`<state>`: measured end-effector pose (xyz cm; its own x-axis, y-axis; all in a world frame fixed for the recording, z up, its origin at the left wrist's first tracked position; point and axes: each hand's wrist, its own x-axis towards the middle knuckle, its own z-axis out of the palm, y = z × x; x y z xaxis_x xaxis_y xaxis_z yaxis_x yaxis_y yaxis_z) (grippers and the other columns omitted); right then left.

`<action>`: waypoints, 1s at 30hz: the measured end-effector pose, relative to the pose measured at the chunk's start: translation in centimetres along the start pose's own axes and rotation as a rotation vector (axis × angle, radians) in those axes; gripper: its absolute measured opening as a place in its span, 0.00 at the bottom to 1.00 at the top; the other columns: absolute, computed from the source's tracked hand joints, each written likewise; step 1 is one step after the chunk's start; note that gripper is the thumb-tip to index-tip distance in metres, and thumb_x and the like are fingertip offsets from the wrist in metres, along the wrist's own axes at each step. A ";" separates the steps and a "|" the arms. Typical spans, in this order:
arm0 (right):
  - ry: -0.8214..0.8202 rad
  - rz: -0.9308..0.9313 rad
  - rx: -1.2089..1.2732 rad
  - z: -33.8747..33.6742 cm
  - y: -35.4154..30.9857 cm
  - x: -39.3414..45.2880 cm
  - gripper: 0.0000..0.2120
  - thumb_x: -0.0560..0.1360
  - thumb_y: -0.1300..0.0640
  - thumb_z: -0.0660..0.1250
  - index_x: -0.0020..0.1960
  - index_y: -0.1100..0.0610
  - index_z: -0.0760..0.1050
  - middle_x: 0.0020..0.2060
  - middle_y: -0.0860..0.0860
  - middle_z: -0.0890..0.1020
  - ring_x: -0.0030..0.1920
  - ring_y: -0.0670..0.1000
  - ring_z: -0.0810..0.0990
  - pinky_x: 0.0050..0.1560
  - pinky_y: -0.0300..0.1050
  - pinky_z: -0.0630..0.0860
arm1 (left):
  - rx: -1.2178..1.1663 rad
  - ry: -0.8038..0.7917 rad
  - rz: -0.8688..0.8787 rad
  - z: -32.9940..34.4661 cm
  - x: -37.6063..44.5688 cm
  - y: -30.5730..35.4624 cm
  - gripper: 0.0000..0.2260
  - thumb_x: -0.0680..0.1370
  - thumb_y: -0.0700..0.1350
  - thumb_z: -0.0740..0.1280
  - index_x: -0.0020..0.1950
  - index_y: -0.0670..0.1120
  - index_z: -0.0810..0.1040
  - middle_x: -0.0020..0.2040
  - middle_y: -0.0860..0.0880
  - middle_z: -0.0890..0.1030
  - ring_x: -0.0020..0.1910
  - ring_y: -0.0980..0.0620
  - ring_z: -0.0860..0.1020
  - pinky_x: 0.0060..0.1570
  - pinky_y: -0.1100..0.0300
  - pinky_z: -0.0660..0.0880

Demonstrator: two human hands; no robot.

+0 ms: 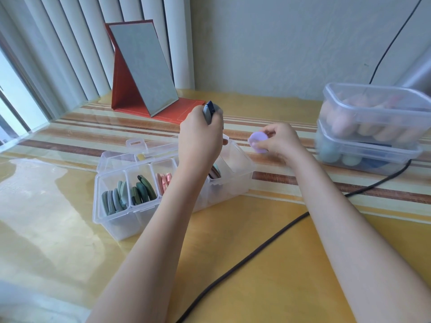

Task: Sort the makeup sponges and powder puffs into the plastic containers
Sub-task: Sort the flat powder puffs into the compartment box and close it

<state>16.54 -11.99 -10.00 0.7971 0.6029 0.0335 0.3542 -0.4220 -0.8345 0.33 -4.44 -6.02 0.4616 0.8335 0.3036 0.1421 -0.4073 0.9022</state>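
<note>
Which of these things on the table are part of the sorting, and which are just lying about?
Part of the job:
divided clear organiser
lilac puff pinched in the right hand
grey and navy puffs gripped in the left hand
two stacked tubs of sponges

Just lying about:
folding mirror
black cable

Lilac puff (pixel 258 142), grey-green puffs (pixel 114 201), pink puffs (pixel 163 179), yellow brown-striped tablecloth (pixel 268 241), red mirror stand (pixel 123 89).

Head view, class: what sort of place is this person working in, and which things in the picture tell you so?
Probably a home dressing or vanity table by a window. A folding red stand mirror stands at the back, vertical blinds hang at the left, and a divided clear organiser holds powder puffs on a striped tablecloth.
</note>
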 end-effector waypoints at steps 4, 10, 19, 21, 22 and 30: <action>-0.036 -0.085 0.177 -0.6 -3.3 -1.1 0.12 0.71 0.53 0.75 0.49 0.60 0.81 0.30 0.52 0.79 0.24 0.45 0.74 0.25 0.33 0.70 | -0.010 0.025 0.008 -0.2 -0.1 0.0 0.09 0.80 0.47 0.60 0.48 0.42 0.74 0.37 0.51 0.76 0.25 0.62 0.78 0.43 0.49 0.80; -0.223 -0.359 -0.014 -2.1 -9.6 -5.1 0.06 0.69 0.55 0.75 0.40 0.53 0.79 0.24 0.45 0.79 0.24 0.39 0.74 0.23 0.29 0.65 | -0.103 0.193 0.029 -2.0 -0.1 -0.5 0.07 0.78 0.46 0.61 0.40 0.53 0.68 0.37 0.55 0.74 0.25 0.62 0.78 0.32 0.55 0.73; -0.156 -0.274 -0.704 0.5 -11.2 -8.2 0.09 0.66 0.67 0.70 0.41 0.57 0.73 0.31 0.51 0.82 0.40 0.53 0.81 0.40 0.44 0.74 | -0.127 0.116 -0.017 -2.2 -0.1 -0.8 0.04 0.79 0.46 0.61 0.45 0.49 0.69 0.40 0.54 0.76 0.26 0.58 0.80 0.31 0.59 0.73; -0.105 -0.291 -0.696 0.2 -11.1 -7.9 0.10 0.69 0.66 0.70 0.38 0.55 0.71 0.31 0.51 0.83 0.40 0.54 0.82 0.37 0.42 0.74 | -0.130 0.106 -0.018 -2.2 -0.1 -0.8 0.03 0.79 0.46 0.61 0.46 0.48 0.69 0.40 0.53 0.76 0.27 0.57 0.81 0.30 0.60 0.72; -0.105 -0.291 -0.699 0.1 -11.1 -7.8 0.10 0.70 0.64 0.70 0.37 0.54 0.71 0.30 0.51 0.83 0.40 0.53 0.82 0.34 0.41 0.71 | -0.133 0.101 -0.017 -2.1 -0.1 -0.9 0.04 0.79 0.46 0.61 0.46 0.49 0.69 0.40 0.54 0.76 0.26 0.57 0.81 0.30 0.60 0.71; -0.579 -0.115 -0.613 0.5 -10.3 -7.0 0.12 0.81 0.55 0.59 0.44 0.58 0.79 0.38 0.50 0.86 0.23 0.43 0.77 0.19 0.31 0.60 | 0.014 0.075 0.028 -1.9 0.1 -1.2 0.08 0.78 0.48 0.61 0.39 0.53 0.68 0.36 0.57 0.73 0.31 0.64 0.72 0.29 0.67 0.67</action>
<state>7.11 -11.55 -1.93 0.4236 0.8450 -0.3263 0.7529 -0.5287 -0.3918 -1.41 -3.18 -6.47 0.3985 0.8473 0.3510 0.1431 -0.4355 0.8887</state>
